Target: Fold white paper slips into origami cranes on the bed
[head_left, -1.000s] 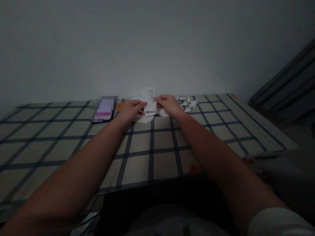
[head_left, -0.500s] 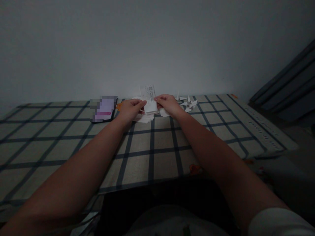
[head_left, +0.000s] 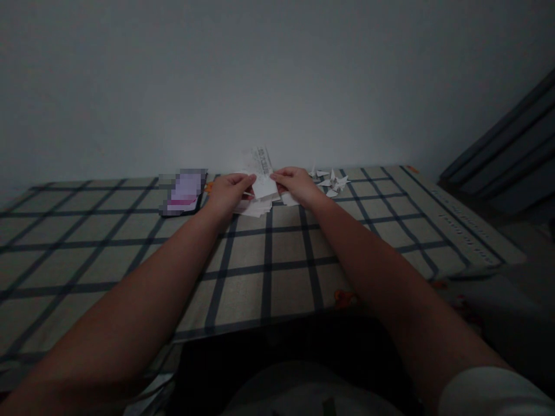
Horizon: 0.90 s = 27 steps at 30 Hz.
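Between my two hands is a folded sheet of paper, white with printed characters on its upper part and held above the table. My left hand pinches its left edge between thumb and fingers. On the opposite edge, my right hand has a similar pinch. Beneath it lie several loose white paper sheets, partly covered by the folded paper and my left hand. Folded paper cranes sit just right of my right hand.
A checked tablecloth covers the table, which meets a plain wall at the back. A phone with a blurred screen lies left of my hands. Dark curtain folds hang at the right.
The paper has tilted, its lower edge now slanting up to the right, and its left side looks more spread. My left hand has shifted very slightly left; my right hand stays put.
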Motion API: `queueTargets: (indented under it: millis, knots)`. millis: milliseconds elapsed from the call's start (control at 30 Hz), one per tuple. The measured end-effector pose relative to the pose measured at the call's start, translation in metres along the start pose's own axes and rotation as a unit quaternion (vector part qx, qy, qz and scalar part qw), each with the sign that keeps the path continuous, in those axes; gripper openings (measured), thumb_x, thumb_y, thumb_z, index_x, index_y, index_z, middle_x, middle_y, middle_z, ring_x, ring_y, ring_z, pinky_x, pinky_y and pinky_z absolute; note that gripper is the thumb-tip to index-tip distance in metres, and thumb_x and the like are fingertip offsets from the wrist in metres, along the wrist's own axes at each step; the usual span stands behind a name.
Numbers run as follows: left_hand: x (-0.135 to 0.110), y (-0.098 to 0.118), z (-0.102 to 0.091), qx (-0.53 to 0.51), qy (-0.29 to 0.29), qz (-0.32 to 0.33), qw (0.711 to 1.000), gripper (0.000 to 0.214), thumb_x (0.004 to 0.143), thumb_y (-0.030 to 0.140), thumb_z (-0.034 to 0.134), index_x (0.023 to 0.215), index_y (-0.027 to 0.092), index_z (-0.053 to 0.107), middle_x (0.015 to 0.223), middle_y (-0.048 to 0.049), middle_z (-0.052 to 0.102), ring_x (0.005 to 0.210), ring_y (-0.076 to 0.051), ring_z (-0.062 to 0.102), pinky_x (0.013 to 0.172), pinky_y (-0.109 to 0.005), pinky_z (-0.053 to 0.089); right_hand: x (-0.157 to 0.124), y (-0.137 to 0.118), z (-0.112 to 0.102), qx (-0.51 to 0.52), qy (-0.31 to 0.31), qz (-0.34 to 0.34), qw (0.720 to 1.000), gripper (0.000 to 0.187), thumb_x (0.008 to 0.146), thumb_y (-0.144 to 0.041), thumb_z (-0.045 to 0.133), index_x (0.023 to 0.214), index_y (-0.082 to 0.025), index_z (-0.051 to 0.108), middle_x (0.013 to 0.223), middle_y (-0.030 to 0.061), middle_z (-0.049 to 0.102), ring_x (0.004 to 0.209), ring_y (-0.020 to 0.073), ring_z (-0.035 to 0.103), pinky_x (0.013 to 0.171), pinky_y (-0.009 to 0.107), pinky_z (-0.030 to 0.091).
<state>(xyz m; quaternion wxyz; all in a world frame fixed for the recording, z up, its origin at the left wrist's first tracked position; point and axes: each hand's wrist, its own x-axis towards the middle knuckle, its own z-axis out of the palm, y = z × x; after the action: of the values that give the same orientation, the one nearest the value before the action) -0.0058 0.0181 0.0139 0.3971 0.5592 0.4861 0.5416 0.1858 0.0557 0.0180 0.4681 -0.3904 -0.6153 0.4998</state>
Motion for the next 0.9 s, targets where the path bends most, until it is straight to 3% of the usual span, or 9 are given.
queueTargets:
  millis: [100,333,667,767,900]
  knots:
    - [0.003,-0.003,-0.001,0.0,-0.002,0.003,1.0,0.025,0.079,0.04,0.076,0.073,0.017,0.071,0.066,-0.0013,0.067,0.056,-0.011,0.057,0.054,-0.021,0.047,-0.003,-0.004,0.0,-0.005,0.004,-0.003,1.0,0.017,0.092,-0.018,0.07,0.075,-0.015,0.068,0.063,-0.0026,0.06,0.057,0.0076,0.052,0.057,0.02,0.043]
    - [0.005,-0.005,-0.003,-0.021,0.016,0.005,1.0,0.027,0.078,0.042,0.076,0.072,0.017,0.069,0.067,-0.0005,0.064,0.057,-0.01,0.056,0.058,-0.022,0.05,-0.005,0.0,-0.001,0.035,-0.05,0.019,0.998,0.02,0.091,-0.024,0.073,0.074,-0.016,0.068,0.069,-0.0002,0.065,0.064,0.0091,0.06,0.066,0.022,0.052]
    - [0.005,-0.002,0.0,-0.088,0.013,-0.054,0.995,0.021,0.072,0.037,0.076,0.074,0.018,0.067,0.075,-0.0025,0.068,0.065,-0.014,0.062,0.057,-0.024,0.051,-0.008,-0.005,0.0,-0.044,-0.038,0.004,0.998,0.023,0.09,-0.023,0.072,0.069,-0.016,0.064,0.061,-0.0022,0.06,0.058,0.0093,0.053,0.06,0.023,0.043]
    - [0.005,-0.007,0.002,-0.099,-0.012,-0.068,0.993,0.022,0.069,0.035,0.081,0.078,0.018,0.071,0.08,-0.0039,0.073,0.066,-0.015,0.065,0.056,-0.025,0.051,-0.01,-0.007,0.001,-0.043,-0.047,0.004,0.998,0.023,0.09,-0.021,0.071,0.068,-0.016,0.065,0.061,-0.0025,0.06,0.058,0.0091,0.052,0.06,0.023,0.042]
    - [0.0,-0.009,0.005,-0.092,-0.071,-0.077,0.99,0.036,0.07,0.037,0.086,0.099,0.016,0.077,0.098,-0.0089,0.079,0.071,-0.017,0.071,0.062,-0.026,0.054,-0.011,-0.007,0.003,-0.03,-0.05,0.013,0.998,0.021,0.089,-0.019,0.072,0.07,-0.016,0.066,0.061,-0.0027,0.06,0.058,0.0086,0.053,0.059,0.022,0.042]
